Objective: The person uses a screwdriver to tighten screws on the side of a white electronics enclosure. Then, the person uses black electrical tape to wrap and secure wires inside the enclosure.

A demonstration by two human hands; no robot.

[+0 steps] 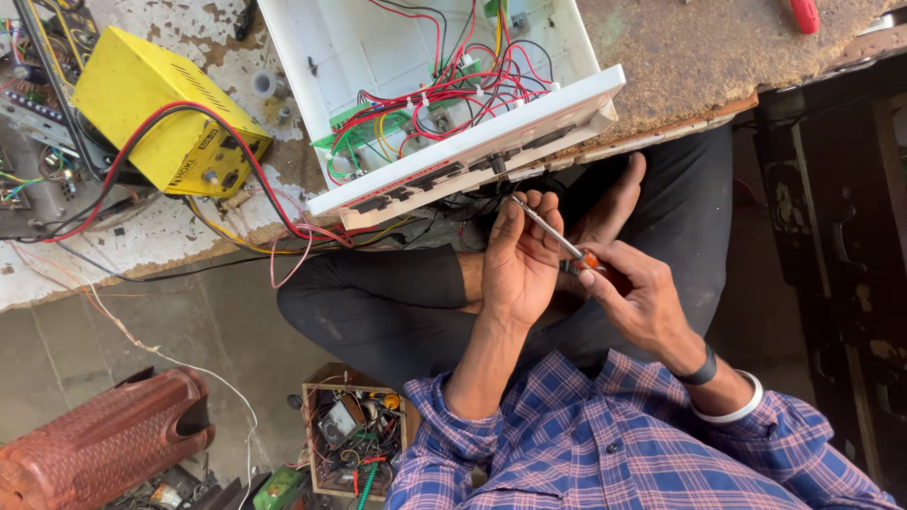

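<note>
My right hand point(635, 293) grips the orange handle of a screwdriver point(553, 236), whose metal shaft points up and left. My left hand point(519, 257) is raised palm-up beside it, and its fingertips pinch the shaft near the tip. Both hands hover over my crossed legs, just below the front panel of an open white electrical case point(472, 156). The case lies on the workbench, full of red, yellow, green and black wires and a green circuit board point(364, 127).
A yellow meter box point(161, 109) with red and black leads sits on the bench at the left. A red tool handle point(805, 14) lies at the top right. On the floor are a reddish ribbed container point(99, 439) and a wooden box of parts point(350, 430).
</note>
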